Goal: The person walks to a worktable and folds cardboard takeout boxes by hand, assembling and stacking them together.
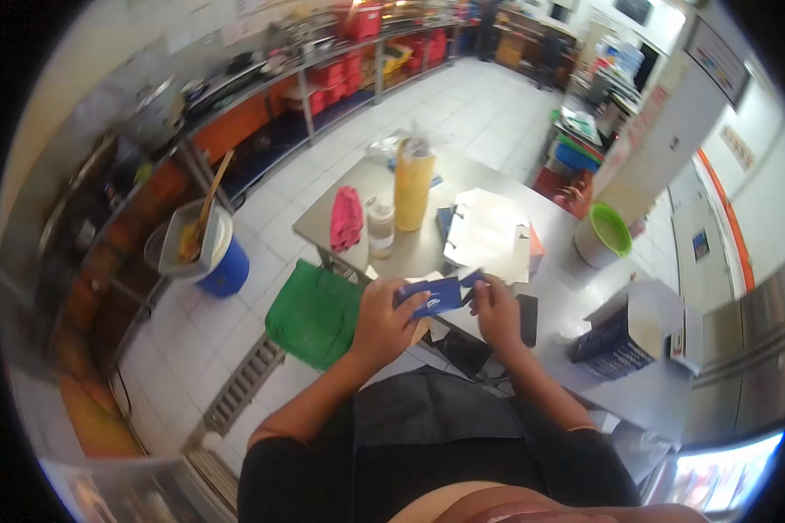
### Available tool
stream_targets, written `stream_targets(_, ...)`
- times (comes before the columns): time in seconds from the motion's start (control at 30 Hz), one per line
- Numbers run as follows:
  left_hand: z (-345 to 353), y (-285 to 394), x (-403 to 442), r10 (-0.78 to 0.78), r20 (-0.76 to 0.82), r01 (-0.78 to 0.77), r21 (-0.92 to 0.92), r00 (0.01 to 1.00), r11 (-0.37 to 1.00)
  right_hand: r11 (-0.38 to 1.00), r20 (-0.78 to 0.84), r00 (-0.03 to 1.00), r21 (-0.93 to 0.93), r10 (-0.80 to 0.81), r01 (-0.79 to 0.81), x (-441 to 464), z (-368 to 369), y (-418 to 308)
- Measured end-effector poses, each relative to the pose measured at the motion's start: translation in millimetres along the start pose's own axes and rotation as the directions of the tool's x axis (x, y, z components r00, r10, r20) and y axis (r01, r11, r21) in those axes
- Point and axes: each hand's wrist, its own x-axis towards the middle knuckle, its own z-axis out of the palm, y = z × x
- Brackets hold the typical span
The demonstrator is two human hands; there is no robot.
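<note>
In front of my body, over the table's near edge, I hold a small dark blue folded-card carton (438, 299) with white print. My left hand (385, 321) is closed around its left end, thumb on the printed face. The fingers of my right hand (497, 315) pinch a flap at the carton's right end. Beyond my hands lies a stack of white flat card pieces (490, 228) with cut slots. A black flat object (528, 319), like a phone, lies just right of my right hand. Farther right stands a large open navy-and-white box (617, 344).
On the steel table (549, 288) stand a yellow cylinder (414, 187), a whitish bottle (380, 228), a pink cloth (346, 220) and a green-rimmed bucket (604, 235). A green seat (312, 315) is at the left, near a blue bucket (225, 268). Shelving lines the left wall.
</note>
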Motion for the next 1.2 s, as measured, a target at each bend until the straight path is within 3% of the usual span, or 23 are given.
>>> stream_targets(0.1,7,2,-2,0.119,0.100,-0.125,0.055,0.988,0.991,0.885,0.119,0.975,-0.411,-0.188,0.221,-4,1,3)
stream_targets(0.17,13,4,-1,0.186,0.151,-0.197,0.060,0.971,0.979,0.933,0.198,0.975,-0.322,-0.099,0.160,-10,1,2)
stream_targets(0.23,11,5,-1,0.208,0.180,-0.218,0.040,0.962,0.975,0.908,0.252,0.967,-0.395,-0.041,0.142,-12,7,12)
stream_targets(0.4,23,-6,-3,0.308,0.237,-0.312,-0.023,0.921,0.950,0.898,0.338,0.931,-0.356,-0.136,0.260,-41,-17,-5)
stream_targets(0.5,30,1,-1,0.376,0.320,-0.373,-0.073,0.869,0.925,0.919,0.339,0.941,-0.372,0.005,0.129,-54,-12,4)
stream_targets(0.53,34,4,1,0.388,0.326,-0.390,-0.063,0.862,0.919,0.921,0.294,0.954,-0.351,-0.062,0.168,-58,-12,13)
stream_targets(0.57,35,6,2,0.378,0.330,-0.390,-0.033,0.865,0.920,0.936,0.269,0.963,-0.332,-0.023,0.115,-60,-14,18)
stream_targets(0.63,44,1,-2,0.296,0.317,-0.331,0.061,0.901,0.942,0.969,0.201,0.972,-0.238,0.122,-0.073,-61,-21,17)
stream_targets(0.67,46,5,-6,0.138,0.222,-0.128,-0.060,0.965,0.990,0.973,0.142,0.966,-0.111,0.218,-0.203,-63,-27,8)
stream_targets(0.7,52,12,-8,-0.028,0.125,0.053,-0.208,0.992,0.977,0.984,0.080,0.981,-0.028,0.176,-0.175,-64,-25,26)
stream_targets(0.73,56,10,-12,-0.194,0.040,0.195,-0.373,0.980,0.907,0.987,0.010,0.989,0.055,0.150,-0.151,-67,-20,44)
stream_targets(0.77,65,-5,-21,-0.441,0.162,0.456,-0.524,0.883,0.720,0.972,0.060,0.981,0.140,0.183,-0.190,-70,-22,47)
stream_targets(0.8,79,-22,-31,-0.606,0.317,0.639,-0.631,0.730,0.439,0.946,0.100,0.970,0.219,0.222,-0.239,-73,-27,47)
stream_targets(0.83,85,-28,-33,-0.674,0.494,0.732,-0.674,0.549,0.102,0.910,0.135,0.954,0.292,0.266,-0.295,-74,-31,44)
stream_targets(0.97,62,-15,-21,-0.537,0.613,0.490,-0.788,0.580,-0.371,0.930,0.266,0.963,0.342,0.045,-0.138,-89,-18,37)
stream_targets(1.0,56,-7,-14,-0.603,0.536,0.464,-0.837,0.591,-0.289,0.913,0.305,0.952,0.385,0.011,-0.134,-92,-10,44)
stream_targets(1.17,45,-30,-18,-0.649,0.452,0.396,-0.885,0.611,-0.244,0.804,0.442,0.897,0.525,0.020,-0.277,-92,7,31)
stream_targets(1.2,39,-28,-19,-0.665,0.419,0.379,-0.900,0.619,-0.215,0.836,0.513,0.855,0.436,0.075,-0.334,-89,3,21)
